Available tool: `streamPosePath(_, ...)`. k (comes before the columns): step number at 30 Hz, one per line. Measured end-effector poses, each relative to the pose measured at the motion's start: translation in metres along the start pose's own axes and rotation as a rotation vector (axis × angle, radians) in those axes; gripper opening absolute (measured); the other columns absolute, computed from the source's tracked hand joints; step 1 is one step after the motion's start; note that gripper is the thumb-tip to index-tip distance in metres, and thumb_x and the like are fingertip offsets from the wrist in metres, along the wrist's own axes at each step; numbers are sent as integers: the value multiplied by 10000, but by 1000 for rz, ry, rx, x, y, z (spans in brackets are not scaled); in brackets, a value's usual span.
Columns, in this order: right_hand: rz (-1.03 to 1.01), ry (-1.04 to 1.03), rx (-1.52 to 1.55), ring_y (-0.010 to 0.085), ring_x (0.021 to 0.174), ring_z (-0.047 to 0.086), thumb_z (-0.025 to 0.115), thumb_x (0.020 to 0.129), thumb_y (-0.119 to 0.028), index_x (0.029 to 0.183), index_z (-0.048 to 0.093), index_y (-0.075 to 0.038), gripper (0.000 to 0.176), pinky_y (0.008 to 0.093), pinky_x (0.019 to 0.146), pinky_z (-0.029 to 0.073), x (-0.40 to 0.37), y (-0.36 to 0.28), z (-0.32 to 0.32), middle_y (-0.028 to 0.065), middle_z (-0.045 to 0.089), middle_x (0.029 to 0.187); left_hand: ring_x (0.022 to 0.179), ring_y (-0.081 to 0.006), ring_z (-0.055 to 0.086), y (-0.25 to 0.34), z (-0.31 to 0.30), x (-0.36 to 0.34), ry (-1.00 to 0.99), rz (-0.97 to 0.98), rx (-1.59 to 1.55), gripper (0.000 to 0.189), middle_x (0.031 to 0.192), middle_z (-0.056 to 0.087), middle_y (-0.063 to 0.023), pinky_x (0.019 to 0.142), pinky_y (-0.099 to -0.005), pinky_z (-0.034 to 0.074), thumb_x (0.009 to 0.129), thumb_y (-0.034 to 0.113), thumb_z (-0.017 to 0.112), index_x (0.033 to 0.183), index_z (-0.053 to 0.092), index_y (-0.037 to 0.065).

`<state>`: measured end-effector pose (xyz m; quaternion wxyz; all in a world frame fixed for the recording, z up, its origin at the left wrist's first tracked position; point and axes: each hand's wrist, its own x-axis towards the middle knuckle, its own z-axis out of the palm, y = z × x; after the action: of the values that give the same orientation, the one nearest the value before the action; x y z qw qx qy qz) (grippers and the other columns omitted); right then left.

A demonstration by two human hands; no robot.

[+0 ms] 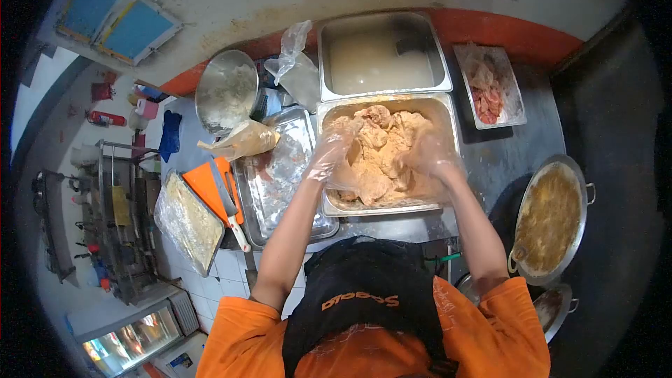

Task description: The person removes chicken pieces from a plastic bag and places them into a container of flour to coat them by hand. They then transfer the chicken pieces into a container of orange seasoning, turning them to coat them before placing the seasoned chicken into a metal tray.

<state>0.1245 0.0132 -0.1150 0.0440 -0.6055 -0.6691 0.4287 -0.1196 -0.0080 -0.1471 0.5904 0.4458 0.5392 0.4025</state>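
A steel pan [385,211] stands in front of me, holding several flour-coated chicken pieces [381,143] in loose orange-tinted breading. At the pan's left side, my left hand [336,150] reaches over the rim and touches the coated pieces. My right hand [430,157] is in the right part of the pan, against the breading, and smeared by motion. Both hands look whitish, with flour or thin clear gloves on them; I cannot make out which. Their fingers are blurred or partly buried, so whether they grip a piece does not show.
Behind is a pan of cloudy liquid [381,63]. Left are a metal tray [283,196], a bowl of flour [227,91], a knife [227,199] on an orange board [210,178], and a wrapped tray [189,220]. Right are a raw meat tray [488,101] and an oil pan [553,220].
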Motion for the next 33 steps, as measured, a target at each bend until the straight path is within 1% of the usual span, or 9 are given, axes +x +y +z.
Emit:
streamPosePath(2, 93, -118, -473, 338, 1158, 638, 742, 759, -622, 1330, 586, 37, 886, 411, 1047, 484, 33, 9, -4, 247, 641, 1281, 1423, -271, 413, -50, -12, 26, -2, -56, 267, 696, 1519, 463, -189, 1174, -360, 317, 936, 565, 613, 1452, 526, 105)
streamPosePath(7, 235, -12, -406, 357, 1295, 548, 738, 683, -722, 1394, 515, 61, 1081, 396, 1079, 451, 40, -13, 3, 256, 536, 1426, 1418, -329, 423, -2, 26, 43, 33, -228, 578, 827, 1501, 484, -184, 1169, -367, 318, 873, 771, 447, 1400, 585, 148)
streamPosePath(9, 120, -85, -325, 375, 1252, 578, 790, 692, -613, 1348, 562, 49, 959, 412, 1062, 464, 71, 25, 20, 272, 575, 1368, 1379, -335, 468, 23, 34, 48, -53, -441, 622, 773, 1469, 521, -184, 1145, -379, 344, 878, 718, 488, 1401, 583, 157)
streamPosePath(14, -1, 44, -250, 395, 1158, 640, 761, 819, -359, 1235, 637, 53, 598, 443, 993, 502, 48, 31, 16, 300, 650, 1215, 981, -340, 687, -16, 20, 48, -137, -36, 707, 450, 1038, 731, -185, 852, -435, 521, 814, 451, 657, 989, 740, 45)
streamPosePath(18, 73, -66, -306, 384, 1119, 657, 739, 839, -345, 1314, 584, 22, 620, 446, 961, 519, -29, -8, 5, 244, 678, 1199, 1033, -323, 674, 30, 8, -10, -165, -334, 883, 342, 1115, 724, -175, 900, -425, 521, 851, 265, 676, 1143, 733, 95)
streamPosePath(20, -360, 340, -274, 315, 978, 689, 732, 851, -282, 1375, 541, -19, 617, 426, 877, 532, -30, 58, 42, 185, 717, 1053, 984, -341, 690, 29, -2, -41, -164, -74, 544, 324, 1023, 726, -208, 847, -432, 541, 817, 103, 628, 1124, 727, 77)
streamPosePath(23, 117, 53, 124, 404, 944, 676, 669, 839, -226, 1060, 692, -16, 306, 439, 806, 539, -71, -16, -13, 273, 683, 995, 947, -365, 701, 16, 5, -74, 72, 32, 691, 332, 994, 711, -253, 855, -437, 541, 802, 23, 585, 1113, 702, 7)
streamPosePath(28, -176, 397, 577, 132, 888, 647, 708, 869, -114, 1260, 633, -16, 410, 302, 804, 526, -58, 23, 9, 87, 724, 1035, 1246, -411, 529, -15, 17, -82, -172, 524, 1242, 436, 1445, 524, -168, 1081, -531, 385, 802, 120, 693, 1219, 705, 248)
streamPosePath(33, -182, 428, 594, 138, 968, 654, 696, 876, -95, 1206, 663, -13, 342, 289, 866, 524, -57, 30, -11, 80, 721, 1080, 1083, -390, 591, -7, 10, -64, -208, 596, 1244, 356, 1304, 613, -163, 947, -527, 466, 796, 233, 747, 1142, 699, 169)
